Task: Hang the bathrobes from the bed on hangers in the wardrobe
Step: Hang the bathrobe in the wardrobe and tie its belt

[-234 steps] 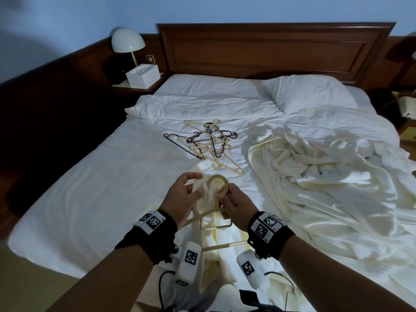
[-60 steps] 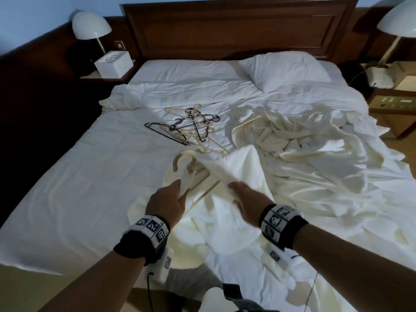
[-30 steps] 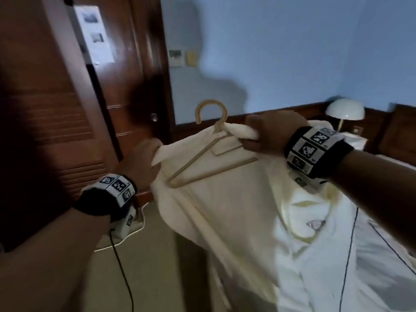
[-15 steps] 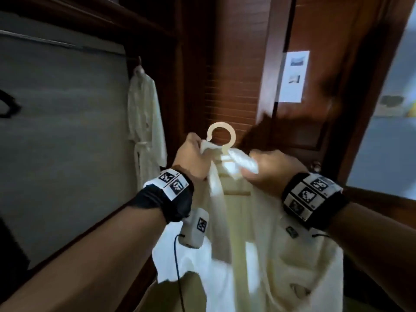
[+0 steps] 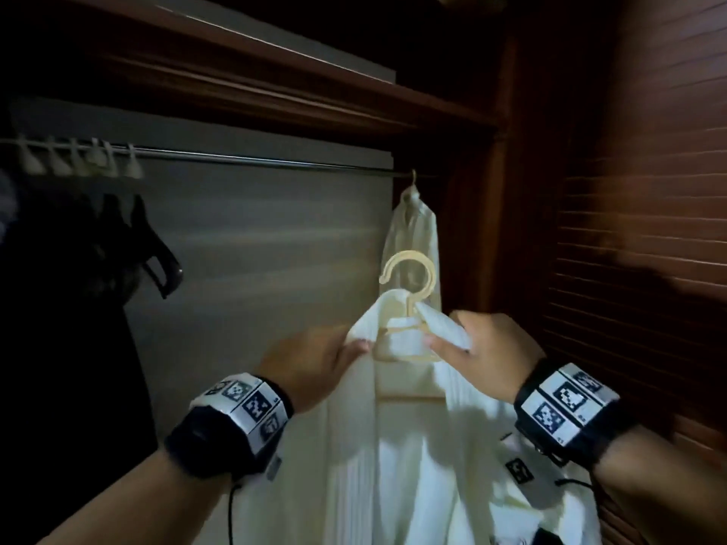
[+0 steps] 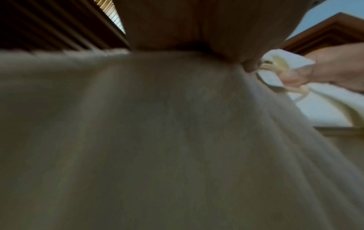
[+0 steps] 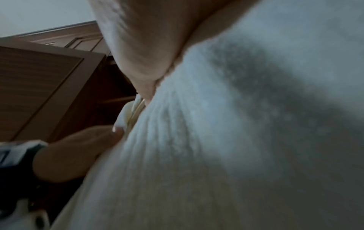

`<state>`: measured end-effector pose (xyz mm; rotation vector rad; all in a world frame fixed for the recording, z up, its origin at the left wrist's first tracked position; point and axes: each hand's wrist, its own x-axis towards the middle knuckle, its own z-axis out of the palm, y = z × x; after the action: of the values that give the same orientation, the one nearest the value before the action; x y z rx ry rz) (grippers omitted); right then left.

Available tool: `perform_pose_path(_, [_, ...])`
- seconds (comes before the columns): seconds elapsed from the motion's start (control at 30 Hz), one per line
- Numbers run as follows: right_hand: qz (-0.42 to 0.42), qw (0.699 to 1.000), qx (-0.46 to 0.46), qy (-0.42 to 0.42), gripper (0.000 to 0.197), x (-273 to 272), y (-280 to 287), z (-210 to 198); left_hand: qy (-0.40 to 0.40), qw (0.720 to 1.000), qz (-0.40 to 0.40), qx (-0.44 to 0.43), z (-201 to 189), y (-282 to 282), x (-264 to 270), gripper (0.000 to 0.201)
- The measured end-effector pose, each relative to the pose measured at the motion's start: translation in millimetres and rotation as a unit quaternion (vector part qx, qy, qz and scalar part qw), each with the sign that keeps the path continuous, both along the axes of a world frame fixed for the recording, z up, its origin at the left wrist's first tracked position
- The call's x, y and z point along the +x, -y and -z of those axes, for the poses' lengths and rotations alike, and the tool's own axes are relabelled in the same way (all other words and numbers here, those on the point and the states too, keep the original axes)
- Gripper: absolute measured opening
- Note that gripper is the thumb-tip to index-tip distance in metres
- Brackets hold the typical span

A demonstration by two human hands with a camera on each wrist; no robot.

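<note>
Inside a bedroom wardrobe [image 5: 275, 92] of dark wood. Metal rail [image 5: 244, 161] under a shelf, white clips [image 5: 78, 159] at its left end, one pale bathrobe [image 5: 413, 230] hanging at the right end, slatted wooden door [image 5: 649, 190] alongside.

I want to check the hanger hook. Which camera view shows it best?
The head view: the cream hanger hook shows whole, below the rail. The left wrist view shows only a blurred piece; the right wrist view shows a sliver.
</note>
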<state>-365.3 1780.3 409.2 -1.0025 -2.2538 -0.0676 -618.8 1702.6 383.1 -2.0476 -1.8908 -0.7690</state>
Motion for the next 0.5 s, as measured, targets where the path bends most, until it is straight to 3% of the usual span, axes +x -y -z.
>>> perform_pose_path(0.17, [-0.111,0.993,0.03,0.005,0.037,-105.8,-74.0,-1.7,-0.069,0.994,-0.075,0.041,-16.3,-53.1,-67.2,0.082])
perform_pose_path(0.27, [-0.114,0.992,0.057,-0.019,0.053,-154.5,-125.3,-17.4,-0.096,0.988,-0.111,0.054,-34.9,-96.1,-103.4,0.073])
perform_pose_path(0.37, [-0.095,0.994,0.06,0.009,0.08,-180.1,-182.2,-43.6,-0.086,0.986,-0.141,0.035,-65.8,-151.5,-143.1,0.061])
perform_pose_path(0.5, [-0.032,0.997,0.051,0.057,0.073,-192.4,-256.2,-76.2,-0.076,0.98,-0.182,0.01,-107.8,-233.0,-199.2,0.06])
